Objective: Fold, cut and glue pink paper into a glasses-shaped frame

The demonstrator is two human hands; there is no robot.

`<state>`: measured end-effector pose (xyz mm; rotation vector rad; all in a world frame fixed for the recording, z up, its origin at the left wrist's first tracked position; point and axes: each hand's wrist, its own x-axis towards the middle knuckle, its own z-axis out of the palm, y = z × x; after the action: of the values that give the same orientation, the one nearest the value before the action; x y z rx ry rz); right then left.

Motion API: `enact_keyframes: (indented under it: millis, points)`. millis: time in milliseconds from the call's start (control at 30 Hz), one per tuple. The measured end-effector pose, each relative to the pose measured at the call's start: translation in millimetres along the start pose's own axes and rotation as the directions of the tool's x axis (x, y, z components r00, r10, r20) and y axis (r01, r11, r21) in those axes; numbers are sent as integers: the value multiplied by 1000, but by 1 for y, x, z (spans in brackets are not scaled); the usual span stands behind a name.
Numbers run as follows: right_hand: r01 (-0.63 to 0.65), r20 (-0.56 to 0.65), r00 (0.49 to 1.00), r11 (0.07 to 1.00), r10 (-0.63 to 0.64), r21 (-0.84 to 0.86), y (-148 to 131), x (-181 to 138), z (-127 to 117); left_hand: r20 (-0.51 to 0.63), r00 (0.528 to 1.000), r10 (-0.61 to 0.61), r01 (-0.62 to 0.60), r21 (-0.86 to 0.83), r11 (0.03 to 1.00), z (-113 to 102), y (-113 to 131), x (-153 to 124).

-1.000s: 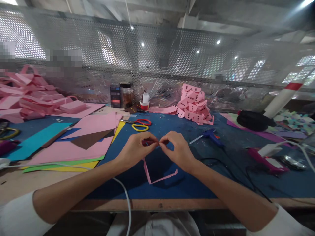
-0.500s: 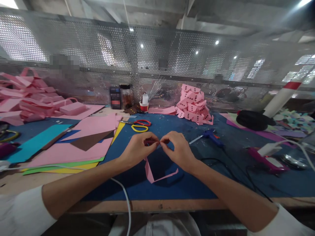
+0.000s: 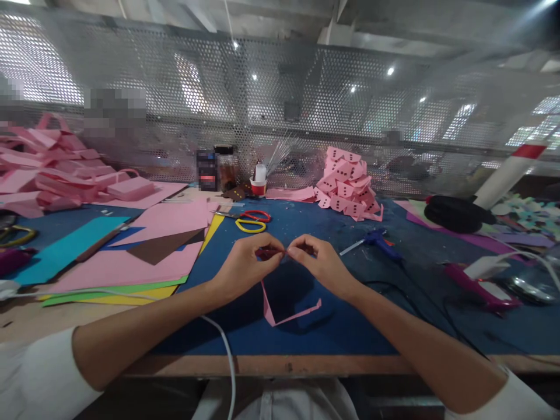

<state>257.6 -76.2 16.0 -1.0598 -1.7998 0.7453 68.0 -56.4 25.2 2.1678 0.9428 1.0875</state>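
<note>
My left hand [image 3: 247, 265] and my right hand [image 3: 321, 263] meet fingertip to fingertip above the blue mat [image 3: 306, 338]. Both pinch the top of a thin pink paper strip [image 3: 280, 312], whose bent loop hangs down below them and rests near the mat. The pinched part between my fingers looks dark red and is mostly hidden by the fingertips.
Sheets of pink, brown, yellow and green paper [image 3: 144, 256] lie at left. Yellow and red scissors [image 3: 251, 221] sit behind my hands. A heap of pink punched pieces [image 3: 347, 186], a blue glue gun [image 3: 378, 242], a pink glue gun [image 3: 476, 283] and cables lie at right.
My hands stay pinched together on the strip. The hanging loop has shifted slightly, and the view has tilted a little.
</note>
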Motion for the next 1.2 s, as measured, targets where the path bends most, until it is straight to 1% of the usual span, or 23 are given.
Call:
enact_keyframes:
  millis: [200, 367, 500, 667, 733, 800, 867, 1000, 1100, 1200]
  points:
    - [-12, 23, 1000, 1000, 11, 23, -3, -1, 1, 18, 1000, -6, 6, -11, 1000, -1, -2, -1]
    - [31, 10, 999, 999, -30, -36, -6, -3, 2, 38, 999, -17, 17, -7, 1000, -1, -3, -1]
    - [90, -23, 995, 984, -95, -156, -6, -4, 4, 41, 999, -3, 3, -5, 1000, -1, -3, -1]
    - [173, -53, 977, 917, -205, -360, -4, -6, 6, 45, 999, -29, 30, -26, 999, -1, -3, -1]
    - [202, -48, 969, 887, -243, -414, -4, -7, 6, 49, 998, -46, 47, -32, 998, -1, -3, 0]
    - [222, -36, 964, 874, -262, -432, -4, -8, 5, 53, 997, -53, 55, -44, 998, -1, -3, -1]
    - [212, -32, 969, 894, -244, -394, -5, -8, 4, 53, 998, -47, 49, -50, 997, -1, -3, -2]
    - [119, -41, 991, 973, -129, -196, -6, -6, 2, 48, 999, -4, 6, -49, 999, -1, 0, -3]
    - [68, -16, 997, 993, -70, -98, -6, -4, 2, 38, 999, 16, -14, -50, 999, -1, 0, -3]
    - [44, 0, 999, 997, -44, -64, -6, -3, 3, 34, 999, 20, -18, -42, 999, -1, 0, -3]
